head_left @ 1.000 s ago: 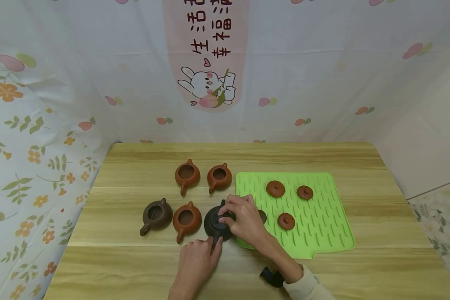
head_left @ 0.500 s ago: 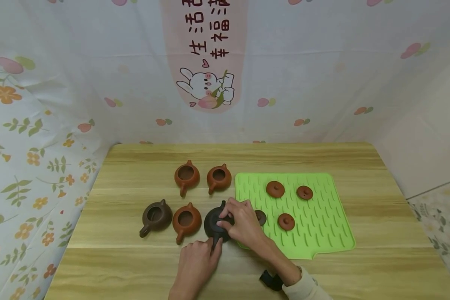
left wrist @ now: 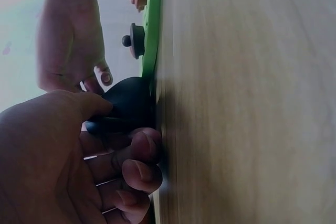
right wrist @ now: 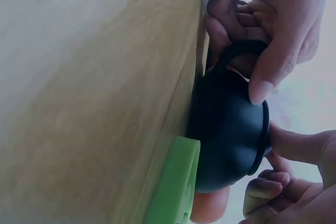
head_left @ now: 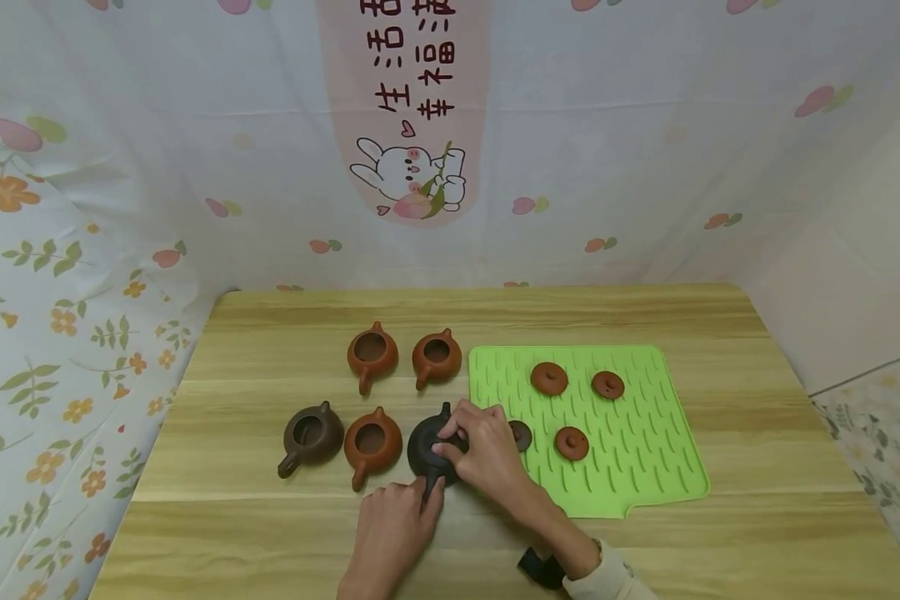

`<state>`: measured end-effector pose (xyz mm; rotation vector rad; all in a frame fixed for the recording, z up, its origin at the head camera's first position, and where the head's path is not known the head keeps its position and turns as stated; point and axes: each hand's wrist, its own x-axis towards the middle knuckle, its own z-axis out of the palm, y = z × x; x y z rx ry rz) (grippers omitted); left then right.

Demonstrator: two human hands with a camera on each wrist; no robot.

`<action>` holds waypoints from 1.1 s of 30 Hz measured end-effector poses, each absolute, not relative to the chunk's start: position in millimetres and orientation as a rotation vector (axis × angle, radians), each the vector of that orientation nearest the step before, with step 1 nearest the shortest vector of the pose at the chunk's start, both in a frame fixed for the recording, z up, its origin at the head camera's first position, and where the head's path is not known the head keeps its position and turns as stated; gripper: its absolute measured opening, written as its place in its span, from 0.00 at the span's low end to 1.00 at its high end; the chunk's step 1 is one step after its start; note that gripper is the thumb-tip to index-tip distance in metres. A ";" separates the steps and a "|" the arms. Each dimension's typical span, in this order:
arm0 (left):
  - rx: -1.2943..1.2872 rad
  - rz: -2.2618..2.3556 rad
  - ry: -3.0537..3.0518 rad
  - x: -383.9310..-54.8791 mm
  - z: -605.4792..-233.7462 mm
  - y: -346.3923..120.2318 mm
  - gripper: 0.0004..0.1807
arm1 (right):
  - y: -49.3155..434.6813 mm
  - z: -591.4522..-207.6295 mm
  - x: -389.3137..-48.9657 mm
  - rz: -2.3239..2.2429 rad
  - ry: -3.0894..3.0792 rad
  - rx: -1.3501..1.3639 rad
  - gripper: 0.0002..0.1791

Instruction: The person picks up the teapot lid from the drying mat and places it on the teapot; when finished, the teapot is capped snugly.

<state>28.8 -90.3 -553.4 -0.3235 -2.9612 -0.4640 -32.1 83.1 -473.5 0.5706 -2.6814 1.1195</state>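
Observation:
A black teapot stands on the table just left of the green mat. My left hand grips its handle, the thumb lying along the top in the left wrist view. With thumb and fingers, my right hand pinches the knob of the black lid, which sits level on the teapot's mouth. The knob is mostly hidden by the fingertips. To the left are a lidless orange-brown teapot and a lidless dark brown teapot.
Two more lidless orange-brown teapots stand behind. On the green mat lie a dark lid and orange-brown lids. A black strap-like object shows by the right forearm.
The black lid, slightly tilted a second ago, now lies flat on the teapot. My right hand has come down slightly with it; the left hand keeps its grip on the handle.

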 end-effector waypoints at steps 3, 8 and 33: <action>-0.322 -0.472 -2.958 29.7 -554.5 -91.1 0.26 | 83.7 -476.0 -30.3 1.102 -2.647 0.596 0.14; -0.287 -0.668 -3.042 34.9 -526.0 -95.6 0.30 | 101.8 -486.2 -27.1 1.106 -2.535 0.745 0.15; -0.215 -0.557 -2.998 27.8 -513.4 -184.2 0.26 | 271.5 -491.1 -13.6 1.670 -2.666 0.366 0.15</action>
